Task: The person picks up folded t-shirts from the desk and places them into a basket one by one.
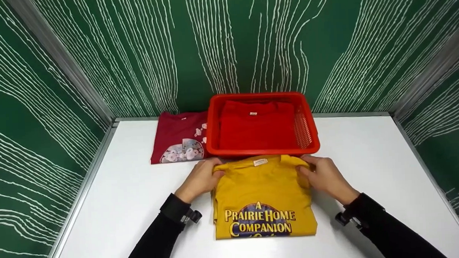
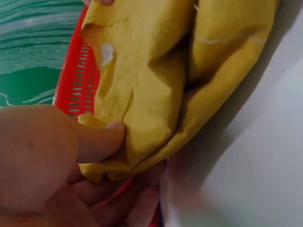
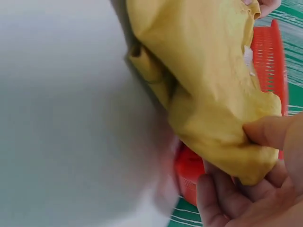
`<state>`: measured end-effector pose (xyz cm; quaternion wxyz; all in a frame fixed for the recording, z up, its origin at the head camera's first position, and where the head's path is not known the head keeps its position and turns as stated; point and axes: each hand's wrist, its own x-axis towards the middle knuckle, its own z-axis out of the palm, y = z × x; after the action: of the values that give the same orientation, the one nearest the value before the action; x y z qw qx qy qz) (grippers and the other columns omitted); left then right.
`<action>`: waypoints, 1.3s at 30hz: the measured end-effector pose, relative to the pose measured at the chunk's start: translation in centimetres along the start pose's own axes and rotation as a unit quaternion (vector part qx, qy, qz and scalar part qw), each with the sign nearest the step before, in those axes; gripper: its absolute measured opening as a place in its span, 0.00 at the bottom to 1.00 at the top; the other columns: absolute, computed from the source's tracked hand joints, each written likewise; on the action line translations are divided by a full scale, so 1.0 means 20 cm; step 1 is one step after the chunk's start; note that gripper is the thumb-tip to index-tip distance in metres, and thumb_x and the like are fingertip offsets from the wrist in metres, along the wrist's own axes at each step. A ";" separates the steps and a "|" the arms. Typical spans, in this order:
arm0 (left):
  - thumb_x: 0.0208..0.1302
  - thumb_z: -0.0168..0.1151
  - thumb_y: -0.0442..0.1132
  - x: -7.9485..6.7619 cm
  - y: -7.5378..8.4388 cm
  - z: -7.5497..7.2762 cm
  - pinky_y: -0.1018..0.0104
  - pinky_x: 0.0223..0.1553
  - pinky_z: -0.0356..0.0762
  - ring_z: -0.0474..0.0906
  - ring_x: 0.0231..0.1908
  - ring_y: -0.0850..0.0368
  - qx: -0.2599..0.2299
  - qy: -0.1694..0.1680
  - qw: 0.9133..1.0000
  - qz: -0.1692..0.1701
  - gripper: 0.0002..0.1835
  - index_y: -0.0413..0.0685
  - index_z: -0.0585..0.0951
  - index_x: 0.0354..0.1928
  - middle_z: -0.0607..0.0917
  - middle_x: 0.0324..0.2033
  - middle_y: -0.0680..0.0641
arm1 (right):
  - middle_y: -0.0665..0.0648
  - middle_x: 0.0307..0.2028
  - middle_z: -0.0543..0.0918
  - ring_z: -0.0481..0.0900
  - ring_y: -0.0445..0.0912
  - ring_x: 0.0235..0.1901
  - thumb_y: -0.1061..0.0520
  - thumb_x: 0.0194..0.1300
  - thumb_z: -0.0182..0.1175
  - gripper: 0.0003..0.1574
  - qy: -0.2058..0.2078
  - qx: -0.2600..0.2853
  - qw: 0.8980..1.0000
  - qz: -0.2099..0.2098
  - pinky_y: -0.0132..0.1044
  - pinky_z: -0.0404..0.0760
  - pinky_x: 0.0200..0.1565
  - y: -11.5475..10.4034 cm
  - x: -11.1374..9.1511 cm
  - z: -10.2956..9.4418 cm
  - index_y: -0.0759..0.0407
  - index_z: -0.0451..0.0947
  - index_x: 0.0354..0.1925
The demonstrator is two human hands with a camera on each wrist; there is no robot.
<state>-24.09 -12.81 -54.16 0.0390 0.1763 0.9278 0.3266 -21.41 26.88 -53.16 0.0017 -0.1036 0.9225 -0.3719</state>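
Observation:
A folded yellow T-shirt (image 1: 263,185) with "A Prairie Home Companion" print lies in front of the red basket (image 1: 263,151), its collar end toward the basket. My left hand (image 1: 202,178) pinches its upper left corner, thumb on top and fingers beneath. At the upper right corner my right hand (image 1: 326,177) pinches the cloth the same way. Both wrist views show the yellow cloth (image 2: 142,94) bunched in layers at the held corners, with fingers (image 3: 222,194) under it. Inside the basket lies a folded red shirt (image 1: 256,128) with a small collar label.
Left of the basket, a folded dark red shirt (image 1: 179,135) with a floral print lies partly behind the basket's side. The white table (image 1: 139,195) is bordered by metal rails and green walls (image 1: 260,42) with white wavy lines.

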 end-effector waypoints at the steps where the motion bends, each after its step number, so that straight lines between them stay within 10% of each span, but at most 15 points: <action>1: 0.77 0.69 0.41 -0.01 0.00 -0.01 0.53 0.53 0.85 0.86 0.44 0.52 -0.006 0.004 1.000 0.005 0.06 0.49 0.88 0.50 0.92 0.47 0.47 | 0.60 0.43 0.90 0.81 0.48 0.35 0.57 0.78 0.68 0.14 0.001 -0.002 1.000 -0.006 0.29 0.78 0.34 -0.01 -0.01 -0.02 0.60 0.89 0.57; 19: 0.77 0.70 0.38 -0.04 0.21 -0.34 0.54 0.60 0.86 0.85 0.49 0.51 -0.026 0.069 0.995 0.073 0.08 0.50 0.90 0.53 0.93 0.49 0.49 | 0.55 0.41 0.94 0.82 0.39 0.39 0.68 0.69 0.72 0.13 0.133 -0.039 0.980 -0.143 0.12 0.74 0.47 -0.18 -0.05 -0.29 0.59 0.91 0.51; 30: 0.77 0.68 0.34 -0.06 0.35 -0.53 0.61 0.53 0.92 0.86 0.45 0.54 -0.036 0.103 0.987 0.119 0.09 0.48 0.90 0.54 0.92 0.51 0.48 | 0.58 0.39 0.92 0.82 0.35 0.40 0.73 0.63 0.72 0.14 0.216 -0.035 0.945 -0.243 0.11 0.76 0.53 -0.31 -0.06 -0.41 0.63 0.91 0.46; 39: 0.78 0.65 0.31 0.15 0.30 -0.54 0.56 0.56 0.90 0.85 0.46 0.49 -0.026 0.116 0.987 0.104 0.10 0.44 0.89 0.55 0.91 0.51 0.44 | 0.65 0.44 0.94 0.85 0.48 0.40 0.68 0.70 0.69 0.14 0.188 -0.038 0.965 -0.178 0.11 0.73 0.48 -0.27 0.19 -0.42 0.65 0.92 0.53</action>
<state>-27.18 -13.88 -41.83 -0.0986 0.2318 0.8939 0.3707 -24.75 28.15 -43.10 -0.2415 -0.1940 0.8865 -0.3437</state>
